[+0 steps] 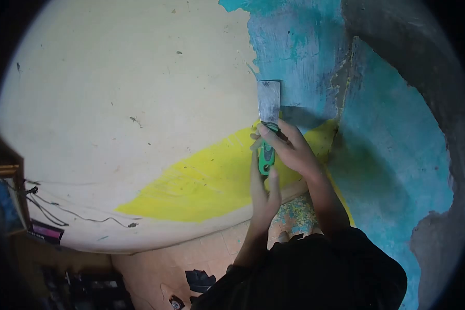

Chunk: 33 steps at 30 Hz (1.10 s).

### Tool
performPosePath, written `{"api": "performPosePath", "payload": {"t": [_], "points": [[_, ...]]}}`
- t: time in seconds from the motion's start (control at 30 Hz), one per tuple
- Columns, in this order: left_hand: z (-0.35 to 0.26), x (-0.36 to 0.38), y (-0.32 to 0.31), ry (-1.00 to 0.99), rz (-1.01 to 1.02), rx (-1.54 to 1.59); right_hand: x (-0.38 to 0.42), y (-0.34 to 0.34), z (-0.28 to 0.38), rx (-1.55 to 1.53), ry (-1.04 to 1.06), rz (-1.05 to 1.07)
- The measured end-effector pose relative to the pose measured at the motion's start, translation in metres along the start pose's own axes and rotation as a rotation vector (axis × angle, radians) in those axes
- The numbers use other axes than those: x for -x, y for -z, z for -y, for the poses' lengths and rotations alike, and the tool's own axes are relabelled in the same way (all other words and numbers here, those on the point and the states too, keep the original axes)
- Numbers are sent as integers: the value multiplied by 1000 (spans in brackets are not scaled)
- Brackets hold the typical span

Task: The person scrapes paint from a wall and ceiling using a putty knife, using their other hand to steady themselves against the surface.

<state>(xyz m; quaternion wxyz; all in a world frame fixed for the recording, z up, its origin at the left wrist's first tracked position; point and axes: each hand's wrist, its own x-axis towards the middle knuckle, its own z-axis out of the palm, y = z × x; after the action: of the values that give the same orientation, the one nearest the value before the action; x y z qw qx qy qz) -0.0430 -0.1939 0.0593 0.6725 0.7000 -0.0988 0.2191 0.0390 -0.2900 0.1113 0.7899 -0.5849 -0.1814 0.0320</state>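
A scraper (268, 103) with a flat metal blade and a green and black handle is pressed against the wall. Its blade rests at the border between bare cream plaster (119, 93) and turquoise paint (299, 46). My right hand (289, 147) wraps around the upper part of the handle. Below it, my left hand (263, 194) grips the handle's lower end from underneath. A yellow painted band (201, 188) runs across the wall under the hands.
The wall turns a corner at right, where turquoise paint (392, 155) gives way to grey bare patches (439, 243). Paint flakes (297, 214) litter the tiled floor (191, 253). A black cable (62, 212) hangs at left near dark items (46, 232).
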Motion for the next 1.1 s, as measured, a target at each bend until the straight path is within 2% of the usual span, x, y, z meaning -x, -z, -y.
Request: {"api": "performPosePath", "payload": {"t": [0.13, 0.17, 0.2, 0.23, 0.27, 0.3, 0.37, 0.4, 0.47, 0.53, 0.6, 0.87, 0.93, 0.97, 1.03, 1.1], "points": [[9, -26, -31, -48, -46, -83, -3, 28, 20, 126, -151, 124], [10, -29, -35, -36, -61, -119, -7, 36, 16, 190, -53, 151], [12, -33, -40, -21, -74, -155, -10, 40, 18, 182, -47, 169], [16, -39, -49, -149, -145, -127, -11, 43, 20, 202, -38, 194], [17, -39, -54, -149, -156, -140, -12, 45, 22, 220, -31, 218], [8, -40, -61, -109, -199, -94, -14, 45, 24, 211, -34, 231], [-15, -41, -71, -19, -234, -12, -18, 42, 29, 255, 103, 119], [-19, -43, -67, -12, -247, -19, -21, 40, 29, 250, 93, 131], [-25, -45, -60, 94, -147, 128, -29, 37, 26, 90, 215, 175], [-26, -44, -72, 59, -220, 115, -30, 35, 25, 108, 217, 149], [-22, -40, -78, 50, -267, 111, -29, 31, 27, -39, 102, 126], [-23, -52, -92, -51, -396, 29, -36, 33, 46, -42, 125, 195], [-25, -47, -89, -46, -373, -8, -34, 34, 43, -86, 60, 184], [-26, -47, -88, -39, -356, -42, -38, 34, 42, -82, 68, 183], [-33, -54, -87, -53, -356, -55, -43, 30, 41, -30, 212, 191], [-38, -58, -89, -73, -361, -10, -42, 29, 50, -31, 185, 190]]}}
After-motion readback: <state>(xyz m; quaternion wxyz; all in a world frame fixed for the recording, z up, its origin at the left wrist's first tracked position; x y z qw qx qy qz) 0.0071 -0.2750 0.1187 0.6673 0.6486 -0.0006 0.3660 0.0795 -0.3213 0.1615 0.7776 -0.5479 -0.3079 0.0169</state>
